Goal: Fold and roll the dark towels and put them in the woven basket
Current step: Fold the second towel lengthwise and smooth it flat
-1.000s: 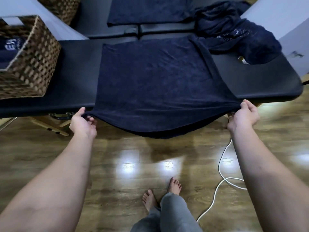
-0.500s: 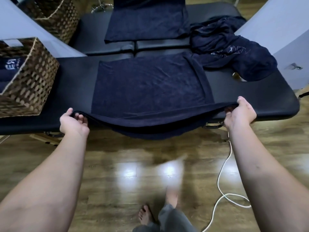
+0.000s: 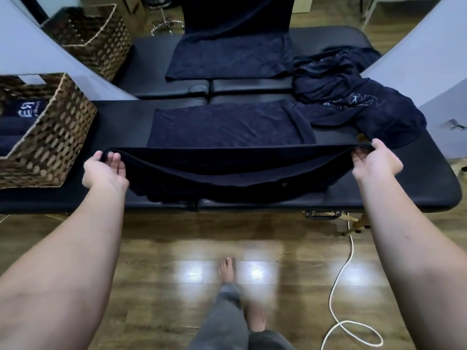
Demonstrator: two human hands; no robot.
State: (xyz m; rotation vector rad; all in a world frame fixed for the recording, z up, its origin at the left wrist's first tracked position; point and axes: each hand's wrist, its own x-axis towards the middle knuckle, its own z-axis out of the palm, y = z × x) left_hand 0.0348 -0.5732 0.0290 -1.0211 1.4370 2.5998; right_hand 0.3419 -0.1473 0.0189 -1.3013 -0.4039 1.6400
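A dark navy towel (image 3: 222, 127) lies spread across the black padded table (image 3: 404, 183). Its near edge is lifted off the table and stretched taut between my hands, sagging in the middle. My left hand (image 3: 104, 170) pinches the left corner and my right hand (image 3: 376, 162) pinches the right corner. The woven basket (image 3: 50, 137) stands on the table's left end with dark rolled towels inside it. A heap of crumpled dark towels (image 3: 353, 102) with white lettering lies at the back right of the table.
A mirror behind the table reflects the towel, the table and a second view of the basket (image 3: 93, 39). A white cord (image 3: 341, 286) trails over the wooden floor at right. My feet and grey trouser legs (image 3: 227, 311) are below, close to the table's front edge.
Both hands have lifted the towel's near edge from below the table's front edge up and forward over the table, folding it toward the far side. The view has moved closer.
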